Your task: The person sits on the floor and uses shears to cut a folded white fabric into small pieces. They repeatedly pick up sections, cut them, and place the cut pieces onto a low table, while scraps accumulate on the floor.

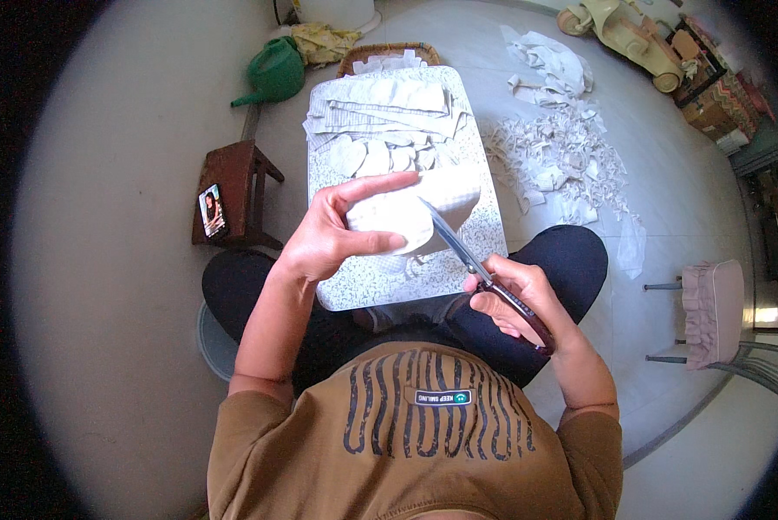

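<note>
Between the thumb and fingers of my left hand point(327, 231) is a piece of white fabric point(389, 221) with a rounded edge. A checked strip of the same cloth point(450, 188) extends from it to the upper right. My right hand point(515, 296) grips a pair of scissors point(460, 250) by dark handles, and the blades meet the cloth beside the rounded part. Below the hands is a small speckled white table point(447, 279). On it lie several rounded fabric pieces point(376, 156) and, farther back, a stack of folded striped cloth point(389, 104).
A heap of fabric scraps point(558, 149) covers the floor at the right. To the left stands a wooden stool point(233, 169) bearing a phone point(212, 211), with a green watering can point(277, 70) behind it. A wicker basket point(389, 52) sits beyond the table; a cushioned chair point(714, 312) is far right.
</note>
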`<action>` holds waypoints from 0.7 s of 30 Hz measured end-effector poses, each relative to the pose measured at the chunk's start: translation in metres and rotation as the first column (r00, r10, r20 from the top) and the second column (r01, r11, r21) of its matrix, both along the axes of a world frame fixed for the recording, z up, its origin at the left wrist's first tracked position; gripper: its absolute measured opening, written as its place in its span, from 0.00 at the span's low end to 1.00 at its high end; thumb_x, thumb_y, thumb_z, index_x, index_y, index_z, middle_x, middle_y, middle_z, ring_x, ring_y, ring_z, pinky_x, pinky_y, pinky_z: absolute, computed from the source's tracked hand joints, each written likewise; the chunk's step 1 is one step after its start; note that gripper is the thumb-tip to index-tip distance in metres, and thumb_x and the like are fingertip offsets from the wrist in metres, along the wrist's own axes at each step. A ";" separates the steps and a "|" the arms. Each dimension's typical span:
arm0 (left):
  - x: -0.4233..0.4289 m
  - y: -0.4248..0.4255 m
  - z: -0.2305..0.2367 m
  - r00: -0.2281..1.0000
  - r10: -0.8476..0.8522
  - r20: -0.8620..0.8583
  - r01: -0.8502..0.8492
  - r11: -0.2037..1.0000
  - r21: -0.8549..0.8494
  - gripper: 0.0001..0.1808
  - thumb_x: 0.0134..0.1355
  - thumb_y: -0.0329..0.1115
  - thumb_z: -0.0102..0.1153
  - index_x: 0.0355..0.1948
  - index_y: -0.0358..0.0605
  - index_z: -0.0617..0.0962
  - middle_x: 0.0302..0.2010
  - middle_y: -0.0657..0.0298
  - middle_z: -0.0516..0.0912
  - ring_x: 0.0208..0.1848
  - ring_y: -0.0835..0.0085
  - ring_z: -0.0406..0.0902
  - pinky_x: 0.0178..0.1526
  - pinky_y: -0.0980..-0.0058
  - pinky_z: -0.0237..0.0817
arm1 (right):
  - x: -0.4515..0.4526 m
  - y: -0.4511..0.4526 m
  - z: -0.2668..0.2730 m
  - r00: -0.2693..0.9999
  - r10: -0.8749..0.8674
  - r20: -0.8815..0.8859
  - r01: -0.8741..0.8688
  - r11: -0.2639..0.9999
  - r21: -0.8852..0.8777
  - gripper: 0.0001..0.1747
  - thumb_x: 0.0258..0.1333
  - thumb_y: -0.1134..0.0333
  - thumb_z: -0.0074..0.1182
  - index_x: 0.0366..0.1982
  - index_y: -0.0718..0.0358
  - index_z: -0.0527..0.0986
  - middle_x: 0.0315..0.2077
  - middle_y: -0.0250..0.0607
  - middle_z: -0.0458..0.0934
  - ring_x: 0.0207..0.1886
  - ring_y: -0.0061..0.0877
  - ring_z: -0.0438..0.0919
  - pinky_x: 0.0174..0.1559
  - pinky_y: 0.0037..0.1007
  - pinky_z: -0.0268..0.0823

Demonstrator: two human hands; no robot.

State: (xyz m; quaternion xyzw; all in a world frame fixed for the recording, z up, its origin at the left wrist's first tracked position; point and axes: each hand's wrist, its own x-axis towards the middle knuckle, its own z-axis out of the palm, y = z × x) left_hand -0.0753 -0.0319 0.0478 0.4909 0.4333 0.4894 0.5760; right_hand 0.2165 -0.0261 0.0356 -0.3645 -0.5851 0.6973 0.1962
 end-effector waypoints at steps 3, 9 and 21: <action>-0.005 0.001 0.002 0.998 -0.061 -0.025 0.060 0.998 -0.019 0.41 0.44 0.19 0.78 0.64 0.35 0.80 0.59 0.58 0.85 0.58 0.74 0.81 0.66 0.71 0.68 | 0.007 0.000 0.003 0.999 0.032 0.020 -0.033 0.999 0.023 0.14 0.63 0.64 0.68 0.42 0.64 0.77 0.22 0.23 0.74 0.16 0.06 0.66 0.17 0.15 0.55; -0.013 0.005 0.005 0.974 -0.201 -0.110 0.197 0.979 -0.042 0.39 0.46 0.22 0.78 0.63 0.42 0.82 0.60 0.58 0.85 0.61 0.70 0.81 0.68 0.69 0.67 | 0.020 0.005 0.008 0.989 0.114 0.099 -0.124 0.987 0.104 0.15 0.60 0.64 0.71 0.41 0.62 0.78 0.21 0.21 0.74 0.16 0.05 0.65 0.18 0.15 0.55; -0.006 0.014 0.014 0.900 -0.392 -0.188 0.404 0.914 0.027 0.39 0.45 0.18 0.75 0.62 0.42 0.82 0.62 0.57 0.84 0.66 0.67 0.78 0.72 0.65 0.64 | 0.023 0.017 0.010 0.971 0.208 0.118 -0.217 0.974 0.061 0.13 0.59 0.70 0.72 0.39 0.65 0.78 0.29 0.28 0.83 0.36 0.08 0.79 0.37 0.19 0.72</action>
